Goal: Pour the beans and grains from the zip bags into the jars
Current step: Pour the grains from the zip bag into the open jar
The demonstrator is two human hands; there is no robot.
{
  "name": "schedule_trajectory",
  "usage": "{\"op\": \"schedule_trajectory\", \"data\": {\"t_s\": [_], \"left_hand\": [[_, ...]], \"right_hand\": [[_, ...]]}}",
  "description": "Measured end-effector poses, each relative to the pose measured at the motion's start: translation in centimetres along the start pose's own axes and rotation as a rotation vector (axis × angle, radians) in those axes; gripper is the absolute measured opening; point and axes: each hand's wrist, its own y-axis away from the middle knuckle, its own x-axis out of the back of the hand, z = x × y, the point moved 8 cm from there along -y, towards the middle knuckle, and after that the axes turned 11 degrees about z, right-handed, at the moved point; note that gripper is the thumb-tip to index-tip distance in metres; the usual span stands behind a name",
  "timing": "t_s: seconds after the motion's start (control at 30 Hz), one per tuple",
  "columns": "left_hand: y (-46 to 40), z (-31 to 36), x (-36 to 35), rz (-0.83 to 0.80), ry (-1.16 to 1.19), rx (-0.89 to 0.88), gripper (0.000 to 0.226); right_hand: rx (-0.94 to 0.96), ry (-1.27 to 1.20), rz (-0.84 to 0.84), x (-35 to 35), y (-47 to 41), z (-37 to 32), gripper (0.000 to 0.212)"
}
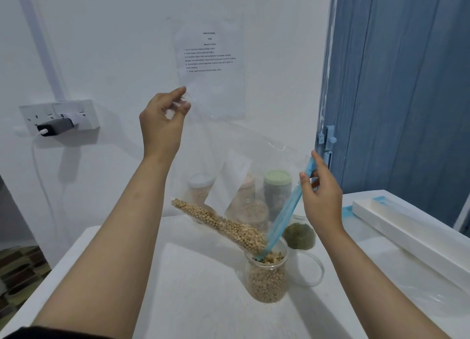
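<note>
A clear zip bag [229, 145] with a blue zip strip [287, 211] hangs tilted above an open glass jar [267, 280]. My left hand [162, 125] pinches the bag's raised bottom corner. My right hand [320, 193] grips the upper end of the zip strip. Pale yellow beans [223, 224] lie along the bag's lower edge and slide through its mouth into the jar, which is more than half full of the same beans.
Behind the bag stand several lidded jars, one with a green lid [277, 178]. An open jar of green grains [300, 234] sits to the right, a clear lid [310, 270] beside it. A long white box [412, 237] lies at the right. A wall socket [61, 117] is left.
</note>
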Motion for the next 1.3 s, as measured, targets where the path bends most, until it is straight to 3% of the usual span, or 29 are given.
{"op": "schedule_trajectory", "data": {"t_s": [1.3], "left_hand": [[-0.2,0.2,0.2,-0.036,0.006,-0.015,0.028]], "right_hand": [[0.022,-0.031,-0.007,0.4,0.3,-1.3,0.051]]}}
